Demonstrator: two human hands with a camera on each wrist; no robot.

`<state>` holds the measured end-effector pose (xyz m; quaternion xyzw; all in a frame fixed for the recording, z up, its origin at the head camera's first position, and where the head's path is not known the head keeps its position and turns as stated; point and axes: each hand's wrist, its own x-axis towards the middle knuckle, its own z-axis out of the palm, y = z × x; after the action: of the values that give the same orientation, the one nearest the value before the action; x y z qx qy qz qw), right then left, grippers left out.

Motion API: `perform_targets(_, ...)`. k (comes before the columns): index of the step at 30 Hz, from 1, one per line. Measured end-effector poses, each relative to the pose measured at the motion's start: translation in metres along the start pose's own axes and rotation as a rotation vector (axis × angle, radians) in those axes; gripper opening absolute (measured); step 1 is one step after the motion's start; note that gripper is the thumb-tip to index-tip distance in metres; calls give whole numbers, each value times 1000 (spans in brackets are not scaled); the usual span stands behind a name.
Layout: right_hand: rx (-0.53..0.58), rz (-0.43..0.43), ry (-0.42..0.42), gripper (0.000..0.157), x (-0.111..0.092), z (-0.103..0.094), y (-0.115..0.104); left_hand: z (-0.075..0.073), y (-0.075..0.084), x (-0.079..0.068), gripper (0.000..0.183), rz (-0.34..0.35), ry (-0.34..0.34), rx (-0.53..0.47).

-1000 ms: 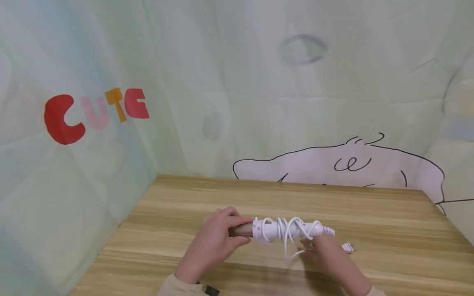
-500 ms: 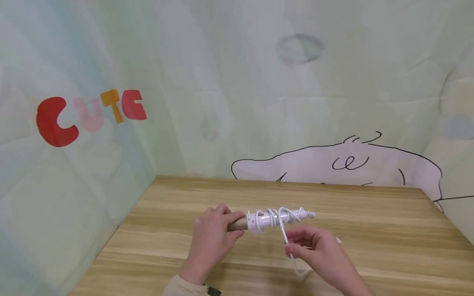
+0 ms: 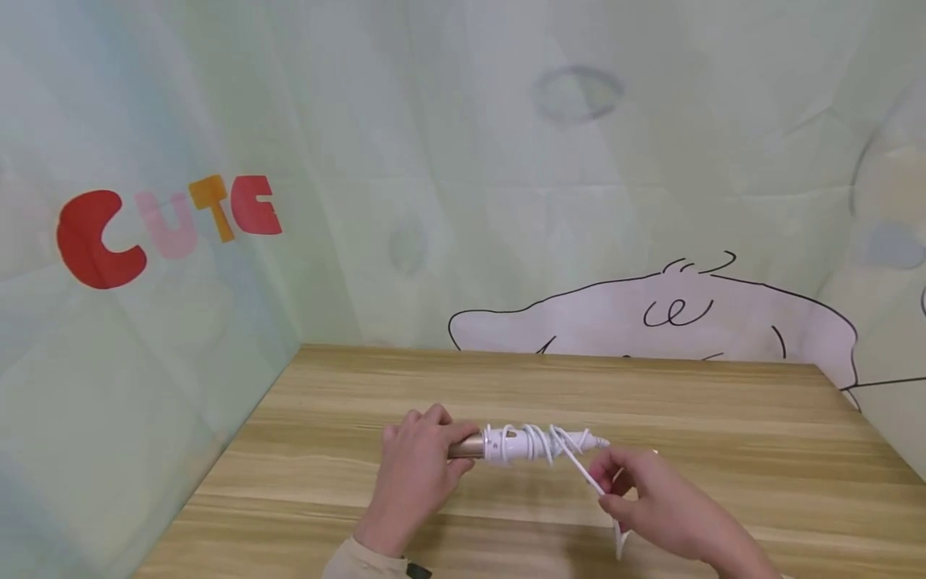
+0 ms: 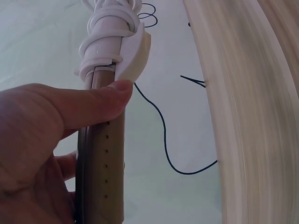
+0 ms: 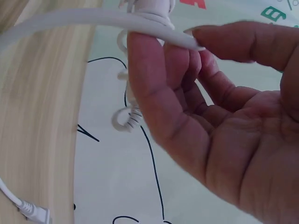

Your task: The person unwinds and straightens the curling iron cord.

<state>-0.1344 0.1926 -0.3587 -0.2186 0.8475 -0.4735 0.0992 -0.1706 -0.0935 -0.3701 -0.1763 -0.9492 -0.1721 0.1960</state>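
A curling iron with a white handle and a brownish-gold barrel is held sideways over the table. My left hand grips it by the barrel, thumb laid across just below the handle in the left wrist view. Loops of white power cord wind around the handle. A loose stretch of that cord runs from the loops to my right hand, which pinches it between thumb and fingers. In the right wrist view, the cord's plug appears over the wood at the lower left.
The wood-grain table stretches beneath both hands. Fabric walls stand behind it and to its left, one carrying coloured letters and the back one a line-drawn cartoon. A dark band shows at the left wrist.
My right hand has come from under the handle's cord end, taken hold of the cord, and drawn it out to the right. The left hand keeps its grip, shifting the iron slightly left.
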Motion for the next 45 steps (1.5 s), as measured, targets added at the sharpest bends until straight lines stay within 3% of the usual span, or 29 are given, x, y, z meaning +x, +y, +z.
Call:
perform_targets(3,-8,-29,44,12,0,-2,-2,-1,-1,0,37,13,-18,8)
perform_targets(6,-39,-129,131,17,1,-3,-3,-2,-3,0,36,33,-43,3)
perform_targets(10,-224,-334,387,33,4,-4,0,-4,-6,0,36,71,-80,-32)
perform_targets(12,-340,-391,539,40,6,-5,3,-6,-7,0,36,88,-98,-56)
perform_targets(14,-421,-396,643,41,8,-7,7,-8,-9,-1,35,109,-106,-76)
perform_targets(17,-498,-361,703,38,11,-12,13,-11,-9,-1,35,130,-107,-106)
perform_targets(20,-544,-275,672,32,13,-15,18,-14,-9,0,36,141,-95,-138)
perform_targets(25,-534,-156,531,27,15,-18,25,-19,-9,1,37,111,-62,-174)
perform_targets(36,-392,-194,238,30,12,-19,29,-22,-13,6,38,24,31,-99)
perform_targets(39,-387,-169,204,28,13,-18,31,-22,-14,6,39,14,49,-98)
perform_targets(45,-481,-65,211,20,17,-8,38,-20,-14,5,39,1,64,-111)
